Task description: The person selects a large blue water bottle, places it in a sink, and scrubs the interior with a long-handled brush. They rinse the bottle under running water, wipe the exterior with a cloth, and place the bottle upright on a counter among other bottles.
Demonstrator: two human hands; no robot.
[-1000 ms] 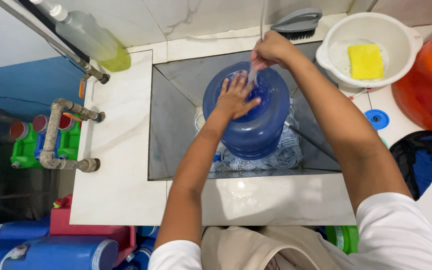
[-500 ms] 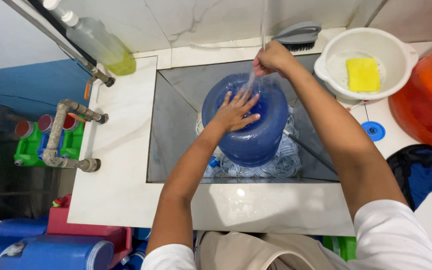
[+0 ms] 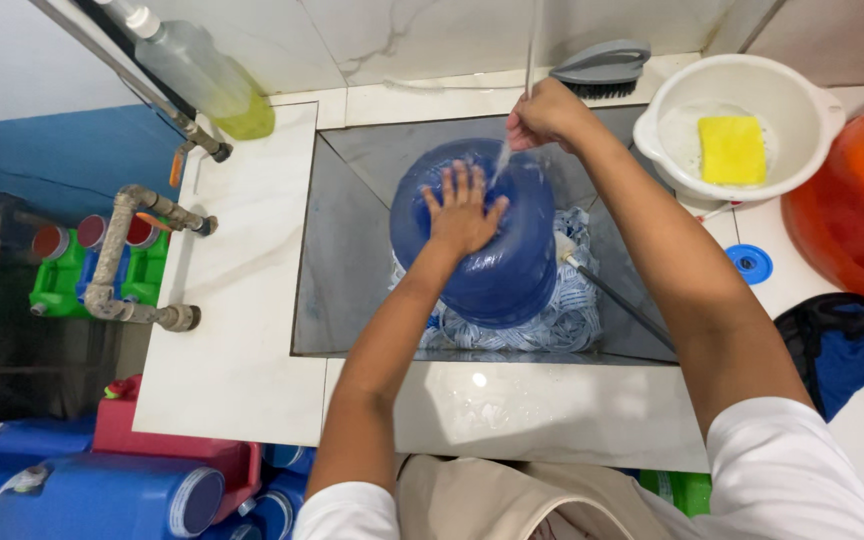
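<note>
A big blue water jug (image 3: 502,265) stands in the grey sink basin (image 3: 347,240), on a blue-and-white cloth (image 3: 572,310). My left hand (image 3: 462,210) lies flat on the jug's top, fingers spread. My right hand (image 3: 547,115) is at the far edge of the sink, closed around a thin hose (image 3: 530,50) that comes down from above. Water streams from it onto the jug beside my left hand.
A white basin (image 3: 812,100) with a yellow sponge (image 3: 732,148) sits at the right, an orange tub (image 3: 852,210) beyond it. A grey brush (image 3: 602,68) and a bottle of yellow liquid (image 3: 207,80) stand at the wall. A dark-handled brush (image 3: 612,295) leans in the sink. Pipes (image 3: 117,270) run at the left.
My left hand has slid a little over the jug's top. My right hand keeps hold of the hose and the water still runs.
</note>
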